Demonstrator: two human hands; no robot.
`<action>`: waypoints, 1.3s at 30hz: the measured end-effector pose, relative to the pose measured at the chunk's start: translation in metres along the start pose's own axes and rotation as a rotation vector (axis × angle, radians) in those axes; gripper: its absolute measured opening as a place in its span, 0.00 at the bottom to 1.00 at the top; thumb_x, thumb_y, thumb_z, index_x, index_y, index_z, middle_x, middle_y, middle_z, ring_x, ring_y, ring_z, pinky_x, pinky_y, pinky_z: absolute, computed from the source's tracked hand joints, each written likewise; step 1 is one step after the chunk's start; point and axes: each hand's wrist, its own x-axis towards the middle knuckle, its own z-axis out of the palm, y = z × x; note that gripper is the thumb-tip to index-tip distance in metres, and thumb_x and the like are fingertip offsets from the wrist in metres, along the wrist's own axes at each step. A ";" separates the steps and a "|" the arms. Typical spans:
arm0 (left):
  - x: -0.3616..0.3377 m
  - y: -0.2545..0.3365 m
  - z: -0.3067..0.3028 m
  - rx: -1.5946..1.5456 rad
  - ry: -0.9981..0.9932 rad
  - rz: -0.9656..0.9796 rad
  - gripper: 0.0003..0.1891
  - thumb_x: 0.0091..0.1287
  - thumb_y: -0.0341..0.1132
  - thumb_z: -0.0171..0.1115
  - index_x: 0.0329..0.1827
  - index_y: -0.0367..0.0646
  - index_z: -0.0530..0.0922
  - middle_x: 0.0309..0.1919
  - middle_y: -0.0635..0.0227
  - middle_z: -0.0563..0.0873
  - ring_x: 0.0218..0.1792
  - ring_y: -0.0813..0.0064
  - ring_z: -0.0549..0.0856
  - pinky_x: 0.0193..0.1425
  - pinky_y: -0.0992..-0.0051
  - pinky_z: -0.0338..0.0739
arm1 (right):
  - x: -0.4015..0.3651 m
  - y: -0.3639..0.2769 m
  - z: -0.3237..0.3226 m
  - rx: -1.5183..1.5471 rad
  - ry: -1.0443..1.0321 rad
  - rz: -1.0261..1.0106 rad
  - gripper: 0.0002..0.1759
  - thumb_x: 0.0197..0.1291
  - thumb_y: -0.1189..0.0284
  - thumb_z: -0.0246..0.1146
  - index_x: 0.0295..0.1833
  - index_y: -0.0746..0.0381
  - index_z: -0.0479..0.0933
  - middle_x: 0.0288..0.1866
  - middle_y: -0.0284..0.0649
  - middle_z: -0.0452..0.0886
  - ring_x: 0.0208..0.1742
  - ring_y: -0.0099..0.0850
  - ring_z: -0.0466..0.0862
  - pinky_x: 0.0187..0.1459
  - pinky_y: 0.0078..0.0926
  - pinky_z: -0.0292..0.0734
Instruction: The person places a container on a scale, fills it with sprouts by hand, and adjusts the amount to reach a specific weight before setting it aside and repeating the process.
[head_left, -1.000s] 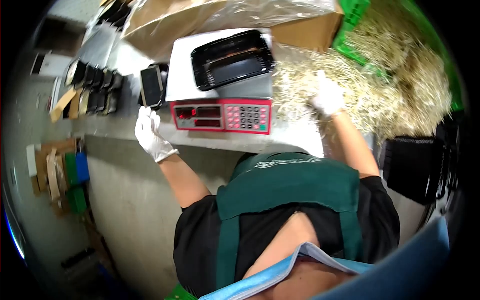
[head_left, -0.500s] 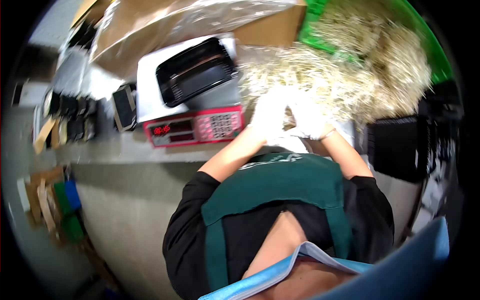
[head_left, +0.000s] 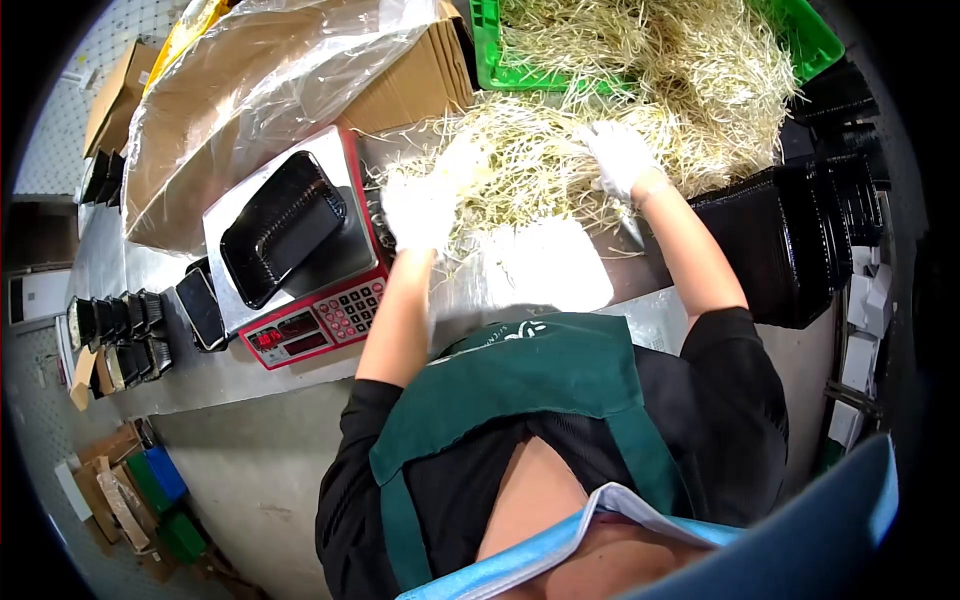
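A loose heap of pale, thin sprouts (head_left: 540, 150) spreads over the metal table in front of me. My left hand (head_left: 418, 212), in a white glove, is at the heap's left edge, close beside the scale; its fingers are blurred and overexposed against the sprouts. On the right, my gloved right hand (head_left: 618, 160) touches the top of the heap, thumb and fingers apart. A black plastic tray (head_left: 283, 230) lies tilted on the plate of the red digital scale (head_left: 315, 325). Below the heap is a flat white sheet-like thing (head_left: 548, 268).
A green crate (head_left: 487, 50) with more sprouts stands at the back. Stacked black trays (head_left: 770, 245) are on the right. Behind the scale sits a plastic-lined cardboard box (head_left: 420, 80). A phone (head_left: 202, 305) and small black packs (head_left: 120, 320) lie left.
My hands were together at the heap's near edge; now they are apart, the left by the scale and the right farther up. The view has turned, and the white sheet-like thing is uncovered.
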 end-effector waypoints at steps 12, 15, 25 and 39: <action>-0.036 -0.014 0.043 -0.101 0.202 0.166 0.25 0.57 0.35 0.60 0.60 0.43 0.72 0.52 0.51 0.80 0.50 0.51 0.80 0.54 0.62 0.76 | 0.080 0.025 -0.042 0.493 -0.185 0.014 0.20 0.48 0.71 0.61 0.50 0.62 0.75 0.35 0.47 0.82 0.36 0.42 0.83 0.39 0.34 0.78; -0.030 -0.010 0.032 -0.239 0.159 0.089 0.22 0.55 0.33 0.62 0.55 0.43 0.76 0.46 0.54 0.83 0.49 0.52 0.79 0.54 0.62 0.75 | 0.120 -0.007 -0.022 0.918 -0.487 0.002 0.29 0.46 0.67 0.67 0.57 0.60 0.72 0.41 0.47 0.81 0.39 0.39 0.82 0.41 0.32 0.79; -0.012 -0.026 0.057 0.001 0.310 0.312 0.14 0.62 0.36 0.52 0.45 0.40 0.79 0.41 0.53 0.83 0.39 0.54 0.82 0.44 0.62 0.76 | 0.135 -0.031 0.000 0.349 -0.362 -0.162 0.26 0.59 0.61 0.58 0.61 0.61 0.67 0.51 0.44 0.78 0.43 0.34 0.80 0.45 0.29 0.78; -0.097 -0.021 0.014 -0.089 0.059 0.694 0.23 0.63 0.30 0.46 0.63 0.40 0.69 0.65 0.51 0.68 0.62 0.52 0.69 0.69 0.56 0.59 | 0.065 -0.106 -0.009 0.768 -0.178 0.142 0.39 0.54 0.43 0.59 0.63 0.60 0.70 0.60 0.54 0.74 0.60 0.46 0.75 0.61 0.35 0.70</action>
